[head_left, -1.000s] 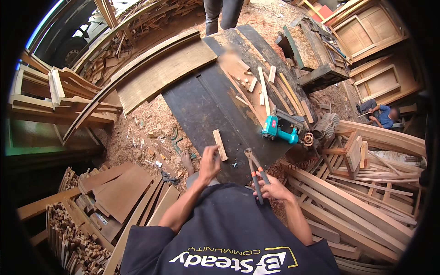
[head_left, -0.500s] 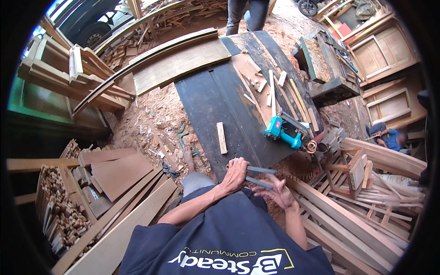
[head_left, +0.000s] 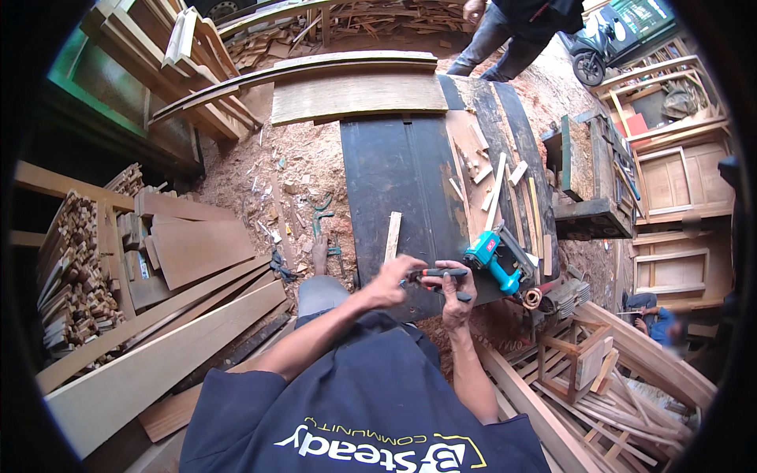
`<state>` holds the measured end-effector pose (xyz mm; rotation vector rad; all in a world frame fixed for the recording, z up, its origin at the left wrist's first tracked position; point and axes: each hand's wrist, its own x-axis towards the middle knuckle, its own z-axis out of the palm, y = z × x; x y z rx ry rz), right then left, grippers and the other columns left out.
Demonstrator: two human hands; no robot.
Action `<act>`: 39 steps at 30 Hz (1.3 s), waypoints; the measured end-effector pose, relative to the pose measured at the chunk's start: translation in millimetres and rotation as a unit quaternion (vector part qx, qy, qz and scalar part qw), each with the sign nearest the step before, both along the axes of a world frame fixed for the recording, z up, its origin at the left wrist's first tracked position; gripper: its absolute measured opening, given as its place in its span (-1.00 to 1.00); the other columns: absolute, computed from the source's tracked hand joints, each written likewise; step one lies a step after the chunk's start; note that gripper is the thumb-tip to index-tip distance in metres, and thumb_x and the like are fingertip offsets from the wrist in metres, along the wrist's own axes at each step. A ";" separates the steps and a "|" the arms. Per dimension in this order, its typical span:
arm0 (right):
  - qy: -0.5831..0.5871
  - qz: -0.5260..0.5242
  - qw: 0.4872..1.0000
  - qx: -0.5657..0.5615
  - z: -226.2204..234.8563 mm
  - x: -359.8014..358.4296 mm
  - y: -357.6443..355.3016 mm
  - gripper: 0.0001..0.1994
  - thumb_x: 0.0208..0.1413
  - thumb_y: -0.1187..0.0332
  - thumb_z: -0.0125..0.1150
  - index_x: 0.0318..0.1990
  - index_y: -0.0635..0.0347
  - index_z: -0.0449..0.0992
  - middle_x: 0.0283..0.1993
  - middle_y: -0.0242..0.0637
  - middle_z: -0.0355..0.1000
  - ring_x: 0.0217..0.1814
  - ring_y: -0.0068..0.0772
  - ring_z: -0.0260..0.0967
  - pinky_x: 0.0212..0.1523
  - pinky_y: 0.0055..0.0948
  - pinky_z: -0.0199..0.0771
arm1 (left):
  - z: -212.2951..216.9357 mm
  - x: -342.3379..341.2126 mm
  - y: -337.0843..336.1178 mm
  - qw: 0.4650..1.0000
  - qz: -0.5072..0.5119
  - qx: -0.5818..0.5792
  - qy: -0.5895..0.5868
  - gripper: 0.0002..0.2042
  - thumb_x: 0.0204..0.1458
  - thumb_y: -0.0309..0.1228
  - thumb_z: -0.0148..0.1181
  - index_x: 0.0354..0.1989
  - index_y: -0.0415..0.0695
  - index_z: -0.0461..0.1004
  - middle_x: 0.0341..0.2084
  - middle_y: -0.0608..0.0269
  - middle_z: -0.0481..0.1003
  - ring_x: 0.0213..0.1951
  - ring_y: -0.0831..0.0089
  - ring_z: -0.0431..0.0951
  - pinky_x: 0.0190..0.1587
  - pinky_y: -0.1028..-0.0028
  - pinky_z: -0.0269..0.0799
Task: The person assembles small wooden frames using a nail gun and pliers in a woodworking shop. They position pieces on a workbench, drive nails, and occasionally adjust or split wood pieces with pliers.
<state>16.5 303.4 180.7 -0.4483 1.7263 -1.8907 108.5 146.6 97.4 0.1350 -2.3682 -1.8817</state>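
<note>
My right hand (head_left: 456, 298) is wrapped around the dark, orange-trimmed handles of a pair of pliers (head_left: 438, 273), above the near edge of a black worktable (head_left: 371, 169). Beside the tool's head is my left hand (head_left: 389, 282), its fingers curled together and somewhat blurred; whatever they pinch is hidden. A short wooden block (head_left: 393, 235) lies on the table just beyond my left hand. To the right of my hands rests a teal nail gun (head_left: 487, 254), near thin wood strips (head_left: 496, 191) and small offcuts.
A wide plank (head_left: 355, 96) spans the table's far end. Another person (head_left: 516, 39) stands behind it. Stacked boards (head_left: 201, 244) lie at left, with long timbers (head_left: 536, 394) and a small wooden frame (head_left: 587, 359) at right. A second person (head_left: 656, 323) is low at far right.
My right hand has closed around the pliers' handles, where before its fingers were spread beside them. My left hand has shifted left to the tool's head. The view has turned; the standing person shows farther right.
</note>
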 end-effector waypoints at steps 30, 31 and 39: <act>0.013 0.122 0.982 -0.141 -61.0 -25.4 -22.3 -0.37 0.03 0.64 -0.13 0.36 0.38 0.14 0.26 0.11 0.32 0.02 -0.05 0.55 0.05 -0.22 0.58 | -54.7 -13.0 -56.3 0.934 -0.071 -0.318 -0.147 -0.06 -0.12 -0.31 0.40 0.47 -0.07 0.01 0.46 0.22 0.07 0.50 0.15 -0.06 0.50 -0.02 -0.26; 0.029 0.135 0.981 -0.133 -60.0 -26.3 -24.9 -0.39 0.04 0.64 -0.12 0.34 0.37 0.16 0.23 0.08 0.34 -0.01 -0.11 0.55 0.01 -0.26 0.58 | -55.1 -13.3 -56.3 0.931 -0.073 -0.327 -0.144 -0.08 -0.09 -0.27 0.39 0.47 -0.08 0.01 0.46 0.21 0.08 0.50 0.15 -0.06 0.50 -0.03 -0.27; 0.030 0.125 0.988 -0.081 -47.2 -27.5 -56.6 -0.57 0.07 0.52 -0.06 0.15 0.34 0.27 0.03 -0.13 0.41 -0.24 -0.49 0.38 -0.13 -0.47 0.41 | -63.3 -15.2 -52.6 0.920 -0.061 -0.359 -0.143 -0.09 -0.09 -0.31 0.40 0.47 -0.07 0.01 0.45 0.19 0.10 0.49 0.09 -0.04 0.48 -0.07 -0.24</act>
